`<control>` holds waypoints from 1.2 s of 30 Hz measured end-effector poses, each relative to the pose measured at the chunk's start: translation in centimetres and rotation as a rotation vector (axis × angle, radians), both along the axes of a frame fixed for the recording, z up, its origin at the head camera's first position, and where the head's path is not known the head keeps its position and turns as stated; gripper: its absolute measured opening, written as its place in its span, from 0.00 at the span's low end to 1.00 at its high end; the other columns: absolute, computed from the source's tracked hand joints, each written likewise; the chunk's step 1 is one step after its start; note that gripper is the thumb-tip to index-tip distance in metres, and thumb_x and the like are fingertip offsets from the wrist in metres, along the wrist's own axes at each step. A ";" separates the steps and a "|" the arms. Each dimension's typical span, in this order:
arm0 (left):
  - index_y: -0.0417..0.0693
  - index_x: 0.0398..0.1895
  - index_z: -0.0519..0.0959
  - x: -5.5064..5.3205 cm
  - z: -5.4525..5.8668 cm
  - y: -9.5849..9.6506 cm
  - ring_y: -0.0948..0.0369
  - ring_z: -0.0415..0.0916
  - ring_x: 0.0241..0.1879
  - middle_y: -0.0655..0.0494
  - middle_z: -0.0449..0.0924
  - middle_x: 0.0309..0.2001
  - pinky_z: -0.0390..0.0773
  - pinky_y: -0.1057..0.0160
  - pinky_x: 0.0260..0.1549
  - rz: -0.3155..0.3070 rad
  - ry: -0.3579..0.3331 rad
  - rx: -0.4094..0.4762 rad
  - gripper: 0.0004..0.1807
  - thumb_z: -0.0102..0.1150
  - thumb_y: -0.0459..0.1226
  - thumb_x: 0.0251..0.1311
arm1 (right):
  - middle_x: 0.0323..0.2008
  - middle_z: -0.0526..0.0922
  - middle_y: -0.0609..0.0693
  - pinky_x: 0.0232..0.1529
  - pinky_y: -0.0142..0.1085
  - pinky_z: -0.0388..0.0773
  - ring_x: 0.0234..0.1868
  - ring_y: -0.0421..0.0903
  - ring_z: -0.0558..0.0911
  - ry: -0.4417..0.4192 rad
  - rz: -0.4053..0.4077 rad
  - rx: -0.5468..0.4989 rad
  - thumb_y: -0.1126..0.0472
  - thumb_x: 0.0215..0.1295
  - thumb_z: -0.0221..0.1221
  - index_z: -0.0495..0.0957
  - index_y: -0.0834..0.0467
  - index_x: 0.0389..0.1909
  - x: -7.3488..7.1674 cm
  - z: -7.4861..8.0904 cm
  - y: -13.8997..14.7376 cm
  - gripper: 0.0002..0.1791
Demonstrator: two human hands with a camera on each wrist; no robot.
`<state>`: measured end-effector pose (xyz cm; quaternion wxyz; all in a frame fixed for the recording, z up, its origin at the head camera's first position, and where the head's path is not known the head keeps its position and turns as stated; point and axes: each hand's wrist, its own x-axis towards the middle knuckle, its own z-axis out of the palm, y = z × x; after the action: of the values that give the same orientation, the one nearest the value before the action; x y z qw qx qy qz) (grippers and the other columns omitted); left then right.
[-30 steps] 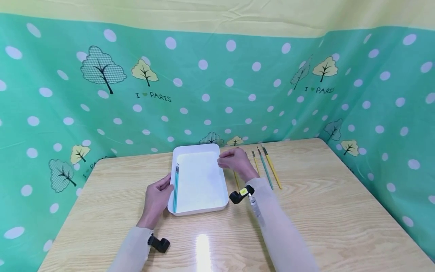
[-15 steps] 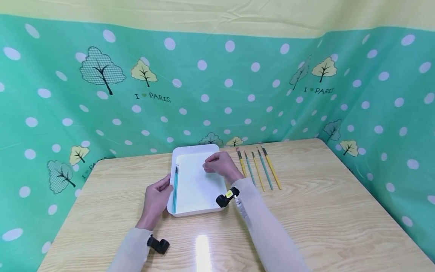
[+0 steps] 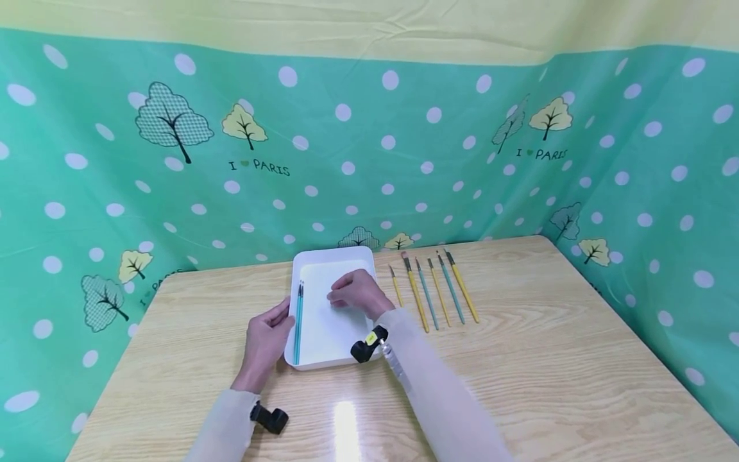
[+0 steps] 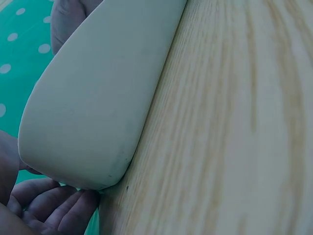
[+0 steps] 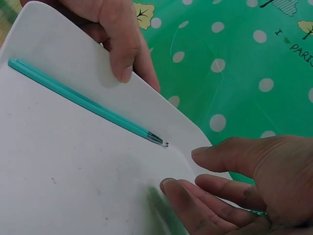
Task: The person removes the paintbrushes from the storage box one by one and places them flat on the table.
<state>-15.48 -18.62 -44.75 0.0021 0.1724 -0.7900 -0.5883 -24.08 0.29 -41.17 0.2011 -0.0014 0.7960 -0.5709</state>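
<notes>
My left hand (image 3: 268, 340) grips the left wall of a white tray (image 3: 358, 253), thumb over the rim and fingers outside. The left wrist view shows these fingers (image 4: 54, 208) curled under a corner of the tray (image 4: 98, 98). Two thin teal paintbrushes (image 3: 298, 327) lie side by side along the tray's left inner wall, bristles toward the far end. Above the tray floor hovers my right hand (image 3: 358, 294), nothing visible in its grasp. In the right wrist view its thumb and fingertips stand apart, near the bristle ends of the teal paintbrushes (image 5: 83, 100).
To the tray's right, several yellow and teal paintbrushes lie in a row on the wooden table (image 3: 554, 359), among them a wide yellow paintbrush (image 3: 417, 295) and a teal paintbrush (image 3: 450, 289). A green dotted curtain (image 3: 369, 160) hangs behind the table.
My right hand has moved left from over the paintbrushes on the table to above the tray, uncovering the nearer ones in the row. The left hand stays on the tray.
</notes>
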 end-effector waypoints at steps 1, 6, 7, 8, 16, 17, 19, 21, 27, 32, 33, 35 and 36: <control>0.53 0.74 0.67 0.0 0.0 0.0 0.52 0.67 0.74 0.50 0.68 0.75 0.72 0.52 0.72 0.001 0.001 0.000 0.27 0.51 0.36 0.73 | 0.36 0.90 0.53 0.46 0.38 0.89 0.39 0.48 0.91 0.001 0.004 0.012 0.66 0.60 0.70 0.85 0.61 0.41 0.1 -0.1 -0.2 0.09; 0.54 0.74 0.68 0.0 -0.1 0.0 0.52 0.68 0.74 0.51 0.68 0.75 0.73 0.52 0.71 0.002 -0.001 -0.001 0.26 0.50 0.37 0.74 | 0.32 0.91 0.53 0.41 0.34 0.89 0.35 0.46 0.91 -0.004 0.032 0.046 0.64 0.61 0.70 0.85 0.61 0.41 0.6 -0.5 -1.4 0.09; 0.55 0.74 0.68 0.0 -0.1 0.0 0.53 0.68 0.74 0.51 0.68 0.75 0.73 0.53 0.71 0.003 -0.006 -0.002 0.26 0.50 0.37 0.74 | 0.32 0.91 0.53 0.40 0.33 0.89 0.34 0.46 0.91 -0.003 0.036 0.045 0.65 0.61 0.70 0.85 0.61 0.41 0.7 -0.6 -1.6 0.09; 0.55 0.74 0.68 0.0 -0.1 0.0 0.53 0.68 0.74 0.51 0.68 0.75 0.74 0.53 0.71 0.002 -0.008 -0.004 0.26 0.50 0.37 0.74 | 0.31 0.91 0.53 0.40 0.33 0.89 0.34 0.45 0.91 -0.006 0.040 0.040 0.65 0.61 0.70 0.86 0.61 0.41 0.9 -0.6 -1.8 0.09; 0.54 0.74 0.68 -0.1 -0.3 -0.1 0.52 0.69 0.73 0.50 0.69 0.74 0.74 0.53 0.70 0.001 -0.009 -0.021 0.25 0.49 0.38 0.75 | 0.30 0.91 0.53 0.39 0.31 0.89 0.33 0.44 0.91 -0.005 0.043 0.038 0.65 0.61 0.69 0.88 0.61 0.38 1.7 -1.0 -3.4 0.06; 0.53 0.74 0.68 -0.1 -0.2 -0.1 0.52 0.69 0.73 0.49 0.69 0.74 0.74 0.53 0.70 0.000 -0.006 -0.023 0.25 0.49 0.38 0.75 | 0.30 0.91 0.53 0.39 0.31 0.89 0.33 0.45 0.91 -0.008 0.038 0.031 0.65 0.61 0.69 0.88 0.61 0.38 1.8 -1.0 -3.6 0.05; 0.53 0.74 0.68 -0.2 -0.2 -0.1 0.53 0.69 0.73 0.49 0.69 0.74 0.75 0.54 0.69 -0.002 0.004 -0.026 0.25 0.49 0.37 0.75 | 0.32 0.91 0.55 0.39 0.32 0.90 0.34 0.47 0.92 -0.015 0.036 0.006 0.67 0.61 0.68 0.88 0.63 0.38 1.9 -1.1 -3.8 0.05; 0.53 0.73 0.69 -0.2 -0.2 -0.1 0.53 0.69 0.72 0.49 0.70 0.73 0.75 0.55 0.69 -0.002 0.015 -0.029 0.25 0.48 0.37 0.74 | 0.32 0.91 0.57 0.39 0.34 0.90 0.35 0.48 0.92 -0.022 0.036 -0.019 0.68 0.61 0.68 0.88 0.64 0.38 2.0 -1.1 -4.0 0.06; 0.52 0.73 0.69 -0.2 -0.2 -0.1 0.54 0.70 0.72 0.49 0.70 0.72 0.75 0.55 0.69 -0.009 0.021 -0.034 0.25 0.48 0.37 0.74 | 0.30 0.91 0.57 0.39 0.35 0.91 0.35 0.50 0.92 -0.033 0.061 -0.035 0.70 0.60 0.68 0.88 0.65 0.37 2.3 -1.1 -4.6 0.05; 0.53 0.74 0.68 -0.1 -0.1 -0.1 0.53 0.69 0.73 0.49 0.69 0.73 0.74 0.54 0.70 -0.013 0.007 -0.035 0.26 0.47 0.38 0.74 | 0.29 0.90 0.56 0.38 0.35 0.90 0.33 0.50 0.91 -0.018 0.075 0.001 0.69 0.60 0.68 0.87 0.64 0.35 2.5 -0.9 -4.9 0.04; 0.54 0.74 0.68 -0.1 0.0 -0.1 0.53 0.68 0.73 0.50 0.69 0.73 0.74 0.53 0.70 -0.014 0.004 -0.033 0.26 0.47 0.38 0.74 | 0.29 0.90 0.56 0.37 0.35 0.90 0.32 0.49 0.91 -0.017 0.074 0.012 0.69 0.60 0.68 0.87 0.64 0.35 2.5 -0.9 -4.9 0.03; 0.54 0.74 0.68 -0.1 0.0 0.0 0.53 0.68 0.73 0.50 0.69 0.74 0.74 0.53 0.70 -0.015 -0.001 -0.033 0.26 0.47 0.38 0.74 | 0.28 0.90 0.56 0.37 0.34 0.90 0.32 0.49 0.91 -0.025 0.068 0.029 0.69 0.59 0.68 0.88 0.62 0.33 2.6 -0.8 -5.0 0.02; 0.55 0.74 0.68 0.0 0.0 0.0 0.53 0.67 0.74 0.50 0.69 0.74 0.74 0.53 0.70 -0.016 -0.003 -0.032 0.26 0.47 0.38 0.74 | 0.28 0.90 0.56 0.37 0.35 0.90 0.32 0.49 0.91 -0.034 0.065 0.029 0.69 0.60 0.68 0.88 0.62 0.32 2.7 -0.8 -5.0 0.01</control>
<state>-15.51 -18.67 -44.71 -0.0009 0.1670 -0.8008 -0.5752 -21.42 -4.72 -42.02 0.2330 -0.0144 0.8002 -0.5525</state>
